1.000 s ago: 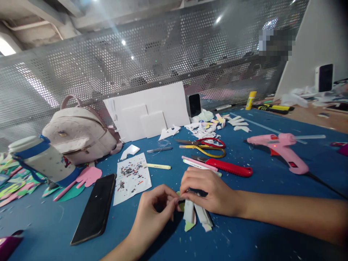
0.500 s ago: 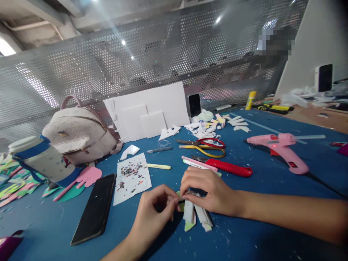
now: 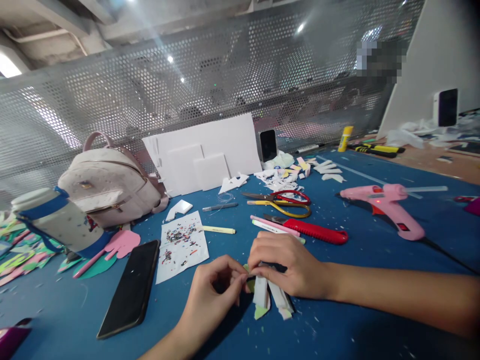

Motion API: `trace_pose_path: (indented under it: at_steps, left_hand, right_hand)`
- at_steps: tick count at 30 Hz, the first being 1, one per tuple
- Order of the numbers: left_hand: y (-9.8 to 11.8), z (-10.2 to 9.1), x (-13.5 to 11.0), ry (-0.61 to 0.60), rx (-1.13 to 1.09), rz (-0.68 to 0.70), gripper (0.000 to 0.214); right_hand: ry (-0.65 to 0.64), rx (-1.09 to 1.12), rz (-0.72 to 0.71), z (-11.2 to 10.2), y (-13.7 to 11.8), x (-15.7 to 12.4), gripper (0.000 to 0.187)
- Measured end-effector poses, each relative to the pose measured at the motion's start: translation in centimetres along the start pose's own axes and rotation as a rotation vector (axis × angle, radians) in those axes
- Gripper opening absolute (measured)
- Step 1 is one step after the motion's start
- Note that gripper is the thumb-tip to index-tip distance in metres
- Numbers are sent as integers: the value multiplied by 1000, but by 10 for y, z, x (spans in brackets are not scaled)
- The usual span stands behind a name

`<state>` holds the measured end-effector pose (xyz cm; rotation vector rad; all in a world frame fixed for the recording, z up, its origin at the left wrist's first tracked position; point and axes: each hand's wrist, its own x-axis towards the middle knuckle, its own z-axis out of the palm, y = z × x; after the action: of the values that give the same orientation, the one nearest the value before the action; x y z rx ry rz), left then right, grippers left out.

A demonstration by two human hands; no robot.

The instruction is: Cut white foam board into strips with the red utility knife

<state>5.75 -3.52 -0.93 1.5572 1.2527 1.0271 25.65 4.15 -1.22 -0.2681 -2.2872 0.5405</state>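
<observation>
My left hand [image 3: 216,285] is closed in a pinch, with thumb and forefinger meeting the tips of my right hand [image 3: 282,260]. The right hand's fingers are also pinched together, over the top end of white foam strips with green and pink edges. One white strip [image 3: 260,292] hangs down below the fingertips, and a second white strip [image 3: 279,296] slants beside it under the right palm. A green scrap [image 3: 261,313] shows at the lower end. Whatever lies between the left fingertips is too small and too covered to make out.
Beyond my hands lie a red utility knife [image 3: 318,232], scissors [image 3: 279,201] and markers [image 3: 219,229]. A pink glue gun [image 3: 386,202] rests at right. On the left are a black phone [image 3: 129,290], a glitter-strewn paper [image 3: 183,245], a bottle [image 3: 60,220] and a backpack [image 3: 112,180].
Almost nothing differs. Both hands keep the same pinch in the same place, with only a very slight shift of the right fingers.
</observation>
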Motion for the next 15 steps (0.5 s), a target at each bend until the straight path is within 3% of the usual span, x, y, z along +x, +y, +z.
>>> trace_pose_path:
  at_steps: [15]
  left_hand:
    - [-2, -1, -1, 27, 10, 13, 24]
  right_hand:
    - [40, 13, 29, 1, 1, -1, 6]
